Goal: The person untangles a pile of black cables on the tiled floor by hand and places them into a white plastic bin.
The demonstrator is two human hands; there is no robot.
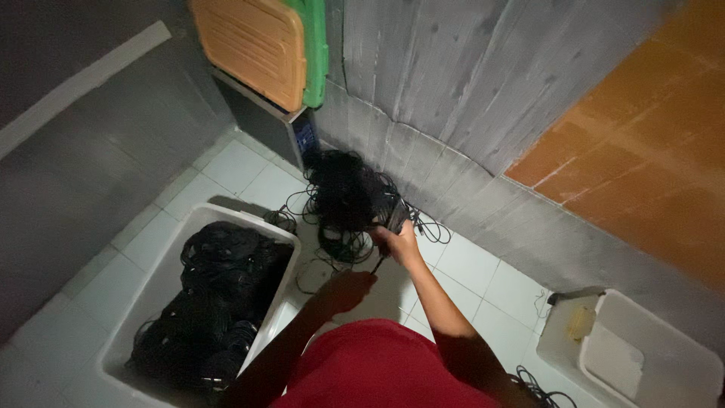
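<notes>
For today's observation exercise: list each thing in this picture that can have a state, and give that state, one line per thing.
Right hand: raised, gripping the tangled bundle.
Left hand: closed on a thin black cable end.
Tangled bundle of black cables: lifted, strands hanging loose.
White bin: open, filled with coiled black cables.
White container: open, lid off.
Orange panel: leaning upright against the wall.

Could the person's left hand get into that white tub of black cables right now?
Probably yes. The left hand hangs just beside the white tub, whose top is open, and nothing lies between them. It seems to grip a thin cable end.
</notes>
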